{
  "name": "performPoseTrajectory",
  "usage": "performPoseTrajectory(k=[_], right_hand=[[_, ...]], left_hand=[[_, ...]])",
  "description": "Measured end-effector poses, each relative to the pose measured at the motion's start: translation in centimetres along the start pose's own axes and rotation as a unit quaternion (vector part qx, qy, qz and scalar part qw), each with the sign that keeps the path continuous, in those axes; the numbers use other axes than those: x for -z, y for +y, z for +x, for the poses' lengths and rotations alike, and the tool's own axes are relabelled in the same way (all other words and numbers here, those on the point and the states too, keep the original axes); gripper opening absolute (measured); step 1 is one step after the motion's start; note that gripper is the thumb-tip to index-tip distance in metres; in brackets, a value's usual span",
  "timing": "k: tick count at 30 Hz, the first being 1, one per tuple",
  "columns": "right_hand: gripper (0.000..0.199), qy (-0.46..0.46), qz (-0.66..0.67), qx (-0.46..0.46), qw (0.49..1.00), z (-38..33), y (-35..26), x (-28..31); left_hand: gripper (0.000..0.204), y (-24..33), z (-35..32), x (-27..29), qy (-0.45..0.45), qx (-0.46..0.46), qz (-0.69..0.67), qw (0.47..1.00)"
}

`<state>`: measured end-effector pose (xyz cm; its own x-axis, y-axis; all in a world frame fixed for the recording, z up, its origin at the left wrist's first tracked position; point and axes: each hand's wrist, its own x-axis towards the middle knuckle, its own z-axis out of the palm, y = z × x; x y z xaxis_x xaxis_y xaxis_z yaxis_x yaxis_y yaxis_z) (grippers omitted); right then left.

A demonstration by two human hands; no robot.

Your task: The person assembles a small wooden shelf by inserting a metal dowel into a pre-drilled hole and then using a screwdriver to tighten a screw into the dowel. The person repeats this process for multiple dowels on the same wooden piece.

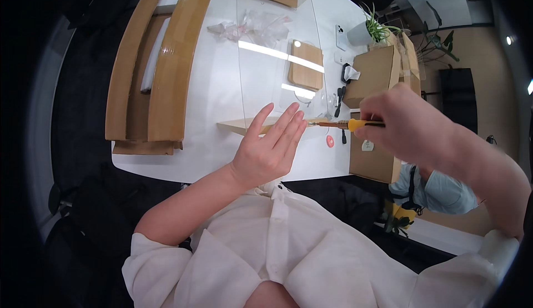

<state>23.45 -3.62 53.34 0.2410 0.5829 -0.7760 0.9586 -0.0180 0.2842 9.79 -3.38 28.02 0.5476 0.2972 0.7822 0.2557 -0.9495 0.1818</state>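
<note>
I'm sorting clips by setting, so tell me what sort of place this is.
Probably an office or meeting room: there is a large white table, a potted plant standing on it, and what looks like a dark chair beside it.

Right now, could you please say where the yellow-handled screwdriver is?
In the head view, the screwdriver is right of centre, in the right hand, pointing left toward the left hand.

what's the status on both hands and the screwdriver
Right hand closed on screwdriver, tip pointing left. Left hand open near wooden board, contact unclear. Left fingertips look close to tip, possibly in the way.
</note>
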Motion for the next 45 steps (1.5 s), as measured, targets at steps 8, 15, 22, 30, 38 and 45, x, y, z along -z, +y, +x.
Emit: performPoseTrajectory(k=[8, 15, 22, 30, 38, 45], right_hand=[[0.033, 0.291, -0.56, 0.294, 0.718, -1.5, 0.8, -4.4], [0.018, 0.262, -0.394, 0.28, 0.835, -1.7, -0.1, -4.0], [0.022, -0.046, 0.281, -0.142, 0.948, 0.8, -0.6, 1.1], [0.017, 0.242, -0.381, 0.391, 0.802, -0.4, 1.6, -2.2], [0.013, 0.215, -0.244, 0.238, 0.915, -1.2, -0.6, -2.3], [0.015, -0.035, 0.302, -0.17, 0.937, 0.9, -1.1, 1.9]], left_hand=[[0.022, -0.3, 0.2, 0.3, -0.006, 0.004, 0.001, 1.0], [0.023, -0.2, 0.1, 0.2, -0.009, -0.002, -0.006, 1.0], [0.024, 0.4, -0.4, 0.2, -0.012, -0.006, -0.005, 1.0], [0.023, -0.3, 0.1, 0.0, 0.001, -0.005, -0.001, 1.0], [0.023, -0.5, 0.1, 0.1, -0.005, -0.005, -0.002, 1.0], [0.024, -0.1, -0.2, 0.0, -0.001, -0.008, -0.005, 1.0]])
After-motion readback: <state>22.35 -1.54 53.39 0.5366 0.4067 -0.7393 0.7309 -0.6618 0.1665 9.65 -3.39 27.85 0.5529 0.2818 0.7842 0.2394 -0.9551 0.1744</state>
